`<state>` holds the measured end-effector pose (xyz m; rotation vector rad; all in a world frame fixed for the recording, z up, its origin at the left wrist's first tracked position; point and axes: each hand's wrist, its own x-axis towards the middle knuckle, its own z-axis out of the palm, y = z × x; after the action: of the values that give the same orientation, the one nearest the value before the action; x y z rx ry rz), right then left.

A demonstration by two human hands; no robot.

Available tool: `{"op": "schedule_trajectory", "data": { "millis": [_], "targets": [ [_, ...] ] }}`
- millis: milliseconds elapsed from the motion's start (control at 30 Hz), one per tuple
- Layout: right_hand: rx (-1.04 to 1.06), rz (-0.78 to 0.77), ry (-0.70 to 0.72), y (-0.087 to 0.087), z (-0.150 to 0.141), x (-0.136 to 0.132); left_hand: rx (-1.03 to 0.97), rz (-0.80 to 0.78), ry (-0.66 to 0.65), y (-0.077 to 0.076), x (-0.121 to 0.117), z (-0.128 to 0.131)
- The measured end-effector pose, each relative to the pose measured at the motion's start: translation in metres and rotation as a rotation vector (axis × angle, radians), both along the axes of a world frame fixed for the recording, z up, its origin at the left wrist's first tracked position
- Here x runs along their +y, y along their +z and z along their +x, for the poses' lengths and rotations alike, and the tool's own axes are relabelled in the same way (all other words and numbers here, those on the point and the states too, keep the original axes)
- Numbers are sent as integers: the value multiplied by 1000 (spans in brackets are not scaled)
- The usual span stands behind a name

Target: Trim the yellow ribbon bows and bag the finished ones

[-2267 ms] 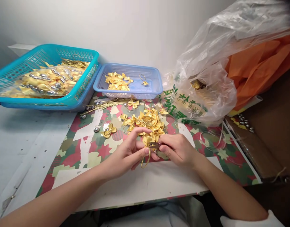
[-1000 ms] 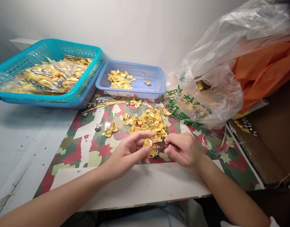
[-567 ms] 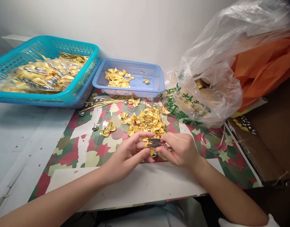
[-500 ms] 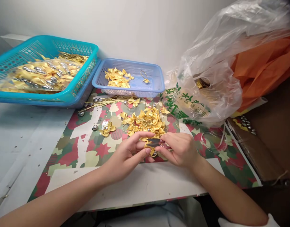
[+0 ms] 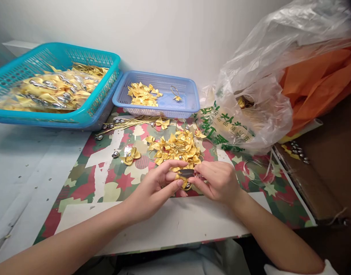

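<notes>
My left hand (image 5: 156,187) is closed around a gold ribbon bow (image 5: 184,181), pinched between thumb and fingers at the front of the work mat. A small silver bell-like bead shows at the bow's lower side. Close against it, my right hand (image 5: 217,179) grips a small dark tool with a tapered end (image 5: 186,173); its handle is mostly covered by the fingers, so its exact kind is unclear. Just beyond both hands lies a pile of gold bows with wire loops (image 5: 179,147). A single looped bow (image 5: 131,156) rests left of the pile, beside a silver bead (image 5: 115,154).
A turquoise basket (image 5: 111,70) at the left holds bagged bows and silver beads. Behind the pile, a blue basket (image 5: 189,88) contains more bows. Gold wire stems (image 5: 132,122) lie before it. A plastic bag (image 5: 255,114) and orange material (image 5: 315,80) stand at the right.
The dark tool has turned slightly between my fingers at the bow. Both hands otherwise keep nearly the same place, and the view has shifted a trace.
</notes>
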<state>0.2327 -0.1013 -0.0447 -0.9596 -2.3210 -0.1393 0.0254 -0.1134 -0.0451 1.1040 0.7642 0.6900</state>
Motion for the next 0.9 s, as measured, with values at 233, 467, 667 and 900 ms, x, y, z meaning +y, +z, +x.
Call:
{"op": "schedule_trajectory", "data": {
  "millis": [233,467,667,900],
  "targets": [
    [-13,-1,4,0,0,0,-6,-4,8,-1,-1,1],
    [-17,-5,2,-2,-1,-1,14,-23,20,0,0,1],
    [92,-71,-16,-3,0,0,-2,-45,46,-3,0,1],
    [349,-196,-137,4,13,6,158,156,230,13,15,-6]
  ]
}}
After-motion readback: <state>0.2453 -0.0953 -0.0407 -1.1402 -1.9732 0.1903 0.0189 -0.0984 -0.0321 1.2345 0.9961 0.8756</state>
